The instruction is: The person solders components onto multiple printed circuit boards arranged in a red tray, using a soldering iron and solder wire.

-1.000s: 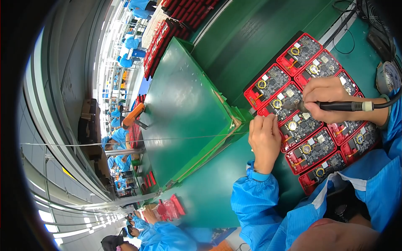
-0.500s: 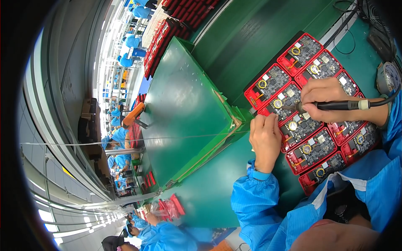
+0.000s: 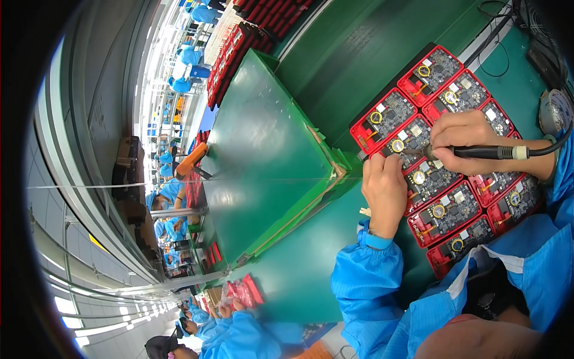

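Observation:
My right hand (image 3: 461,134) is closed around the black handle of a soldering iron (image 3: 487,152), whose cable runs off to the right. The iron's tip points left, over one of the red cases with a dark circuit board (image 3: 417,130) in it. Just left of the tip sits a round, yellow-rimmed coin cell (image 3: 397,145). My left hand (image 3: 384,194) rests at the lower left edge of that case. Its thumb and fingertips are pinched together close to the iron's tip; what they hold is too small to make out.
Several more red cases with boards (image 3: 438,210) lie in rows on a black tray. A green ledge (image 3: 269,161) with taped edges stands to the left. At the far right are a round metal-coloured item (image 3: 553,110) and black cables (image 3: 541,42). Co-workers in blue (image 3: 239,335) sit at lower left.
My left hand has shifted a little up and to the right, nearer the iron's tip. The right hand and soldering iron have hardly moved.

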`<state>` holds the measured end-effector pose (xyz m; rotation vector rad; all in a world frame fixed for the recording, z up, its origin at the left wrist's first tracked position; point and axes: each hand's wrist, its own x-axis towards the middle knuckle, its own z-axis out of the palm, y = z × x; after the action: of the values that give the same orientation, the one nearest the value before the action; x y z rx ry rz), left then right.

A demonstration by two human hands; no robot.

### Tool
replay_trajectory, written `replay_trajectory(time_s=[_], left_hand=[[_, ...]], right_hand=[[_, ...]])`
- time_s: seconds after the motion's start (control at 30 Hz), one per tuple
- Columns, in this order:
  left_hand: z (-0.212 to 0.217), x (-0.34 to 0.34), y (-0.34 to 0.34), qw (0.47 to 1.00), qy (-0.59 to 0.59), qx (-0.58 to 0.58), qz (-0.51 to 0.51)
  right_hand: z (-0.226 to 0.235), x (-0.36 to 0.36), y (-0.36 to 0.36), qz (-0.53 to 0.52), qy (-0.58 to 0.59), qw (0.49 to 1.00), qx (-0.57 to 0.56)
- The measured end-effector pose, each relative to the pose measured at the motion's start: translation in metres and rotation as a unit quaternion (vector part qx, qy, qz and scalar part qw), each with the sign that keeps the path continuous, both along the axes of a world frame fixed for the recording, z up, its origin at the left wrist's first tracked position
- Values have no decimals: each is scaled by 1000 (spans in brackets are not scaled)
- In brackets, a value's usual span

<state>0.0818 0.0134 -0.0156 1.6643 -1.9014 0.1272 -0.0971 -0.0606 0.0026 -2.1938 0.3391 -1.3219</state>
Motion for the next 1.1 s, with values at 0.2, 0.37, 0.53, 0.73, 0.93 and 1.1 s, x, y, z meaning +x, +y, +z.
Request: replay_trajectory(time_s=[0.2, 0.37, 0.53, 0.73, 0.93, 1.1], left_hand=[[-2, -2, -1, 1000, 9, -2, -6], [-4, -2, -1, 1000, 8, 0, -3], [5, 7, 5, 994, 93, 40, -28], [64, 39, 63, 969, 186, 159, 20], [145, 63, 105, 978, 61, -42, 193], [195, 69, 92, 970, 136, -68, 188]], right_hand=[[-1, 0, 0, 6, 8, 1000, -8], [1, -1, 2, 16, 24, 999, -14], [1, 1, 6, 15, 31, 997, -62], [0, -2, 8, 43, 33, 996, -76], [-1, -5, 9, 11, -19, 998, -66], [12, -22, 2, -30, -87, 995, -27]])
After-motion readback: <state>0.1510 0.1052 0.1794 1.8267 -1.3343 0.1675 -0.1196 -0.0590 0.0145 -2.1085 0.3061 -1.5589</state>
